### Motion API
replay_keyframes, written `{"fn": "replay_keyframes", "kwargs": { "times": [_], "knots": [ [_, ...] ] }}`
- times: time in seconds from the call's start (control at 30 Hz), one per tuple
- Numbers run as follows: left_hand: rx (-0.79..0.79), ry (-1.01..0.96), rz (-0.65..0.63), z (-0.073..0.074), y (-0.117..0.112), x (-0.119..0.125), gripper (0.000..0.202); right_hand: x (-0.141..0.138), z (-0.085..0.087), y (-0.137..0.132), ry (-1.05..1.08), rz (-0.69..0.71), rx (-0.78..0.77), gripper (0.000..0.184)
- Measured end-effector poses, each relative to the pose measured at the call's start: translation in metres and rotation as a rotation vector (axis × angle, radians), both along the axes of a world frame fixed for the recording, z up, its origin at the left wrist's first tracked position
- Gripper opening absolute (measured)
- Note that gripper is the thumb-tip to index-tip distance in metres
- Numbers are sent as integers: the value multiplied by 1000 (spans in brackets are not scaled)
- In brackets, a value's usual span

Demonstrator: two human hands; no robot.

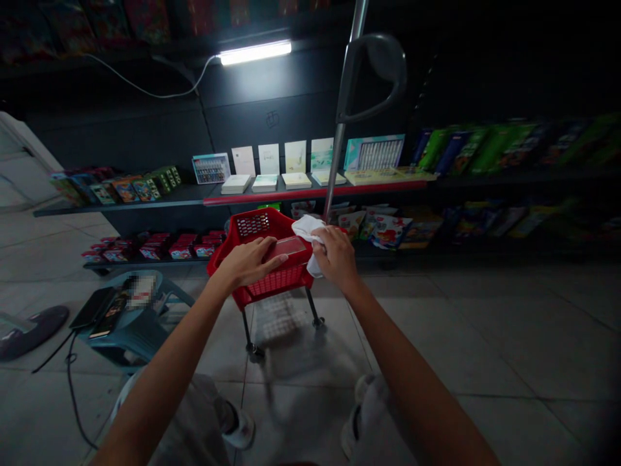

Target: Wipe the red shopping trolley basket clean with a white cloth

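A dark shop wall [145, 136] carries a lit tube lamp [255, 52], its white cable [145, 92] trailing left. Below run long shelves [121, 206] of coloured boxes and cards, one stretch edged in red [291, 195]. The floor [485, 336] is pale, glossy tile. At left stands a teal plastic stool [140, 331] bearing phones [94, 307]

Basket [272, 281]: red plastic mesh, standing upright on wheeled legs.
Cloth [305, 228]: white, crumpled, against the basket's near rim.
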State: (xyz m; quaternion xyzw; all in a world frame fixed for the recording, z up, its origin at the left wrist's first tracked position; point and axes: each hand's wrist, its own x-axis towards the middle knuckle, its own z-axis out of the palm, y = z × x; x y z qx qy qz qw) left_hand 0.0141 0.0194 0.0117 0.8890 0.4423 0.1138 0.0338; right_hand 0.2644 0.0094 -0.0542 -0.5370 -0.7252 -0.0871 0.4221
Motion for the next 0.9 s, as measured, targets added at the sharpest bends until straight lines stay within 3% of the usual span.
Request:
{"fn": "replay_keyframes", "kwargs": {
  "times": [0.63,0.9],
  "knots": [
    [-231,-230,-70,8,35,-78,65,-24,13,-17,-22,193,-51,20],
    [-94,-160,-82,2,53,-88,61,-35,8,-26,12,143,25,15]
  ]
}}
